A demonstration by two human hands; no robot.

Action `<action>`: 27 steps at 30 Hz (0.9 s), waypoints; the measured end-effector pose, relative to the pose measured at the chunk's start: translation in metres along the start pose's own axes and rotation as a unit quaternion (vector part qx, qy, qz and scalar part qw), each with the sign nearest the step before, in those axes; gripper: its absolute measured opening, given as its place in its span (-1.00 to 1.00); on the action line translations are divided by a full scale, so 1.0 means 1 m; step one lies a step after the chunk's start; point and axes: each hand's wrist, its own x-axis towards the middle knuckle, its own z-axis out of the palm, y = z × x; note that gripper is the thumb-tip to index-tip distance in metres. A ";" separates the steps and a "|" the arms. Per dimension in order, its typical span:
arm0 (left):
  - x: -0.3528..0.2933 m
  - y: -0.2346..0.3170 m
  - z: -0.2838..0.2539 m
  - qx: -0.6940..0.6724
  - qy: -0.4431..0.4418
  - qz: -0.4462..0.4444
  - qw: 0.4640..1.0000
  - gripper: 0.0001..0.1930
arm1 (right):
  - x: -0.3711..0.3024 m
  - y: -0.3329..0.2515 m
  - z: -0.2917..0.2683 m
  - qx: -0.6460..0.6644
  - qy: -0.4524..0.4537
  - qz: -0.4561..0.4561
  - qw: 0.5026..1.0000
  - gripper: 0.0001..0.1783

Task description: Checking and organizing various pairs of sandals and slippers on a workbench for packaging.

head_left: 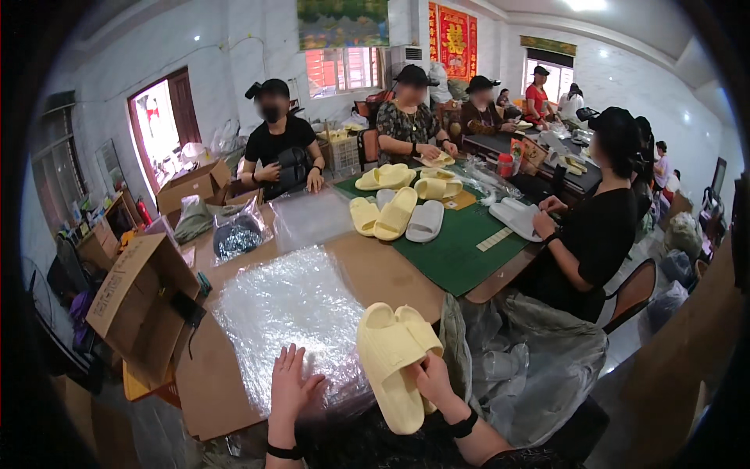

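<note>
A pair of pale yellow slide slippers [388, 363] is in my right hand [434, 380], whose fingers reach into the foot opening under the strap. The two slippers lie against each other, toes pointing away from me, and the right one is partly hidden. My left hand [292, 381] is open, its fingers spread over the near part of a stack of clear plastic bags [277, 301]. Whether the palm touches the plastic cannot be made out.
Yellow slippers [396, 213] and grey slippers [426, 221] stand on a green mat [445, 262]. An open cardboard box [144, 297] is at the left. Crumpled plastic sacks [539, 359] hang at the right. Across the table, a person [598, 211] handles a white slipper [513, 216].
</note>
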 end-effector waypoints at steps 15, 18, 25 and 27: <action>-0.014 -0.034 0.035 0.011 0.055 0.009 0.998 -0.45 | -0.013 0.002 0.023 -0.013 -0.065 0.034 0.997 -0.68; -0.015 -0.037 0.035 0.008 0.060 0.016 0.998 -0.49 | -0.013 -0.008 0.022 -0.019 -0.080 0.026 0.996 -0.68; -0.016 -0.032 0.032 0.001 0.056 0.009 0.998 -0.53 | -0.017 0.001 0.024 -0.016 -0.085 0.030 0.996 -0.67; -0.016 -0.032 0.032 0.005 0.061 0.016 0.998 -0.53 | -0.016 0.001 0.024 -0.023 -0.091 0.039 0.995 -0.67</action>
